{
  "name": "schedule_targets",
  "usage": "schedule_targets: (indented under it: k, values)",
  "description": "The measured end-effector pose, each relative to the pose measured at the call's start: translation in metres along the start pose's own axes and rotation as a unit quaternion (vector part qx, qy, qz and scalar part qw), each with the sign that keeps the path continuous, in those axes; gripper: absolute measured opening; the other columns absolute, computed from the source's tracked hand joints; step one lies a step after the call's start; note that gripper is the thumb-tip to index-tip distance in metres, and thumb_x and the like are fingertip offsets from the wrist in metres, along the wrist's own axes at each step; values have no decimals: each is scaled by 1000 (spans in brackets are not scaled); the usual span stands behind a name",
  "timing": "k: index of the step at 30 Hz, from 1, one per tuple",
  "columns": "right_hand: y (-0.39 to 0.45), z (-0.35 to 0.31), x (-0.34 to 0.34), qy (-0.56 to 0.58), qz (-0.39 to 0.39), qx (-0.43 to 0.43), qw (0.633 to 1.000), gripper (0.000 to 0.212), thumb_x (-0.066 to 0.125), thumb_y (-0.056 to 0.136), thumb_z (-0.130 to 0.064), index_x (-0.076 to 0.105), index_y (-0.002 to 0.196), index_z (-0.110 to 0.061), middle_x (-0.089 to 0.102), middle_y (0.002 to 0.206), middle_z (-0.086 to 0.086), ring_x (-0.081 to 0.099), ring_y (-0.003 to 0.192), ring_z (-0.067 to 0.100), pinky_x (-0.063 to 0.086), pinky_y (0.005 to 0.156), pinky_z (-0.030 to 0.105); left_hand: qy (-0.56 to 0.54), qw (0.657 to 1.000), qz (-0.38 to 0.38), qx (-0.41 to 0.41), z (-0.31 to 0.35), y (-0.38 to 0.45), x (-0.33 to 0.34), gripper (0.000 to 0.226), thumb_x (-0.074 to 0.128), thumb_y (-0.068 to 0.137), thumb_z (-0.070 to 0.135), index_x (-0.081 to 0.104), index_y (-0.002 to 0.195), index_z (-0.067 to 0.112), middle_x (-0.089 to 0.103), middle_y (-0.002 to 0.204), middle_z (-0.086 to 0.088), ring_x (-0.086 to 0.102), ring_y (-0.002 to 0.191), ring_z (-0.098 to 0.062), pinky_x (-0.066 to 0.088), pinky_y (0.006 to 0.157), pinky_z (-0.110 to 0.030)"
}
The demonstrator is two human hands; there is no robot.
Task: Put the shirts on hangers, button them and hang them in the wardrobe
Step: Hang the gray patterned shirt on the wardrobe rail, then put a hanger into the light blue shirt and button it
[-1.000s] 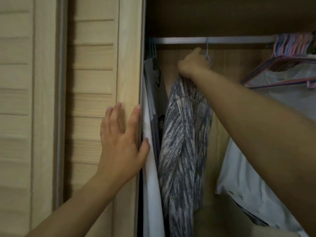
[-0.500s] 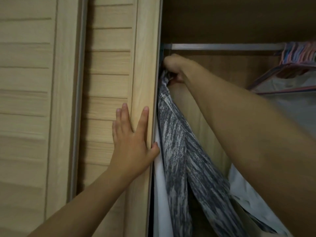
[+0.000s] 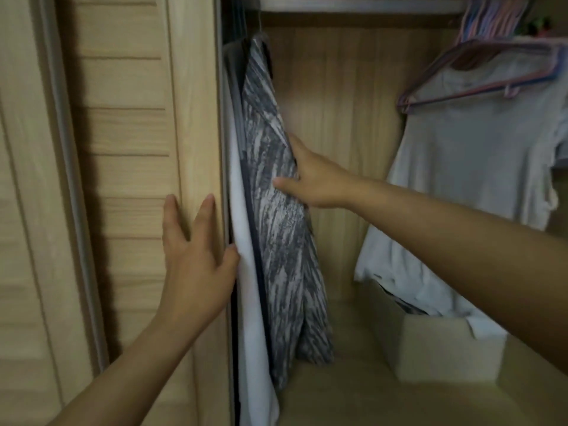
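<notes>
Half a second ago the right hand (image 3: 316, 182) was up at the metal hanging rail (image 3: 359, 4), gripping the collar of the grey-and-white streaked shirt (image 3: 276, 210); now it has dropped to mid-shirt. Its thumb lies across the front of the fabric, while the fingers are behind the shirt's edge and out of sight, so it appears to hold that edge. The shirt now hangs straight at the left end of the rail, just beside a white garment (image 3: 249, 287), rather than trailing diagonally. The view has also tilted down, showing the pale wooden wardrobe floor (image 3: 353, 395).

The left hand (image 3: 196, 265) is still spread flat on the light wooden louvred sliding door (image 3: 129, 167), fingers straight, gripping nothing, its thumb at the door's edge touching the white garment.

The shirt's hanger hook is dim and hard to make out. Whether the shirt is buttoned cannot be told. A dark garment between the white one and the streaked shirt shows only as a thin strip.

At right, a pale grey T-shirt (image 3: 479, 155) hangs on a pink-and-blue hanger (image 3: 479, 87), beside a bunch of pastel hangers (image 3: 495, 16) cut off by the top edge. Below, a beige fabric storage box (image 3: 445, 348) holds white and dark clothes, partly covered by the right forearm.
</notes>
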State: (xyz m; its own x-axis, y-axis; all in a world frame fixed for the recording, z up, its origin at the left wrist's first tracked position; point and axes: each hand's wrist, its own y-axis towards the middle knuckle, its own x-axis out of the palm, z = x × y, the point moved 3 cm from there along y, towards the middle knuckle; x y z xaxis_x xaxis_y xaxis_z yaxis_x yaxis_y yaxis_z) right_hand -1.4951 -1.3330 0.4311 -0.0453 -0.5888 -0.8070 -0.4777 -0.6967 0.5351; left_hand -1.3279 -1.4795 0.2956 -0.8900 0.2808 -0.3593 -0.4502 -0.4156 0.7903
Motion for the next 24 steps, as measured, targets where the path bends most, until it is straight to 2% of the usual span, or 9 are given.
schedule_targets:
  k: [2, 5, 7, 9, 11, 13, 16, 21, 24]
  values:
    - [-44, 19, 15, 1, -76, 19, 997, 107, 50, 86, -78, -10, 161, -29, 21, 167, -1, 34, 148, 18, 33, 119, 35, 26, 1000, 1, -9, 5, -23, 8, 78, 61, 88, 28, 30, 158, 24, -6, 167, -20, -1, 156, -36, 14, 125, -54]
    - [-110, 43, 4, -34, -134, 90, 986, 91, 49, 101, -55, -10, 161, -23, 25, 165, 3, 33, 147, 18, 26, 106, 17, 22, 1000, 0, -8, 36, -38, 20, 75, 55, 83, 31, 37, 155, 20, -1, 166, -23, 1, 154, -40, 18, 120, -62]
    - [-151, 59, -17, -78, -148, 131, 977, 88, 49, 103, -50, -9, 162, -21, 29, 163, 11, 39, 143, 23, 30, 104, 20, 10, 1000, 11, 11, 70, -38, 27, 69, 57, 86, 26, 41, 153, 18, 6, 166, -22, 6, 154, -43, 18, 121, -62]
    - [-189, 75, -39, -114, -141, 159, 970, 86, 51, 103, -47, -6, 162, -22, 33, 161, 14, 42, 141, 26, 34, 106, 27, 9, 998, 3, 63, 111, -40, 37, 62, 55, 87, 20, 48, 148, 15, 26, 162, -21, 21, 150, -41, 22, 121, -53]
    - [-234, 89, -62, -139, -127, 192, 963, 81, 52, 103, -43, 2, 162, -21, 43, 153, 14, 47, 135, 28, 39, 105, 32, -37, 993, -73, 89, 158, -50, 56, 53, 52, 87, 20, 58, 139, 15, 52, 146, -13, 46, 137, -31, 33, 114, -39]
    - [-290, 101, -86, -152, -110, 218, 958, 78, 53, 102, -42, 8, 162, -21, 51, 146, 13, 50, 131, 29, 43, 106, 40, -88, 978, -166, 88, 209, -77, 82, 38, 53, 88, 23, 71, 121, 20, 73, 116, -3, 66, 109, -22, 47, 99, -31]
    - [-392, 115, -123, -155, -80, 270, 947, 73, 55, 100, -41, 19, 160, -20, 53, 145, 11, 50, 133, 30, 43, 106, 37, -113, 949, -281, 86, 290, -144, 126, 21, 58, 92, 23, 75, 100, 32, 75, 87, 10, 69, 85, -12, 50, 81, -27]
    - [-595, 123, -187, -156, -9, 390, 907, 42, 59, 97, -35, 55, 135, -16, 67, 122, 7, 60, 117, 30, 48, 95, 38, -163, 888, -392, 179, 442, -276, 188, 20, 58, 93, 29, 75, 101, 33, 75, 96, 10, 69, 91, -18, 54, 83, -33]
    - [-733, 118, -221, -145, 67, 513, 843, 30, 58, 98, -32, 65, 125, -20, 69, 123, 5, 62, 116, 27, 49, 97, 38, -219, 818, -466, 256, 544, -371, 206, 20, 57, 91, 32, 74, 101, 33, 76, 95, 7, 70, 92, -20, 56, 84, -36]
